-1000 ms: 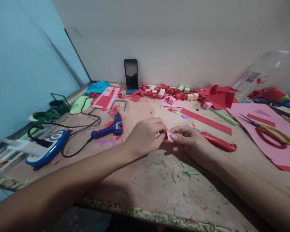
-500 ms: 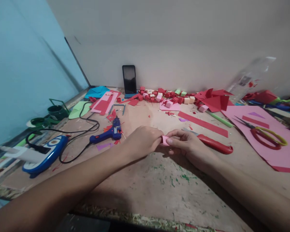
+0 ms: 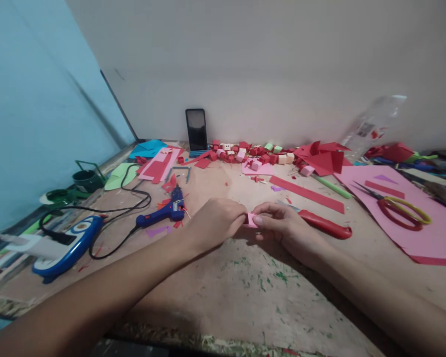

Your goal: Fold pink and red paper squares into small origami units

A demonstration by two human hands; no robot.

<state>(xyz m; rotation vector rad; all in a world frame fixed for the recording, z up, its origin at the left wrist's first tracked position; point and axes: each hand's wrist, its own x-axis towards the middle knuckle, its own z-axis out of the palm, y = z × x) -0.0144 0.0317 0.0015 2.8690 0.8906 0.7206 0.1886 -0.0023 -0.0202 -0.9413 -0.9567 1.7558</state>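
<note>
A small folded piece of pink paper (image 3: 251,219) is held between my two hands, just above the middle of the board. My left hand (image 3: 222,218) pinches its left end, with the fingertips partly hidden behind the knuckles. From the other side, the thumb and fingers of my right hand (image 3: 282,223) grip its right end. A red-handled knife (image 3: 325,224) lies just beyond my right hand, its blade partly covered by the fingers. To the left of my left hand rests a blue glue gun (image 3: 163,212) with its black cord.
Small paper cubes (image 3: 241,154) pile up along the wall near a standing phone (image 3: 196,130). Scissors (image 3: 403,210) lie on pink sheets (image 3: 438,238) at right, before a clear plastic bottle (image 3: 373,124). A blue power strip (image 3: 69,248) sits at left; a red strip (image 3: 308,194) lies ahead.
The whole view has tipped and shifted slightly. Both hands keep their hold on the pink paper, with only a slight change of finger position.
</note>
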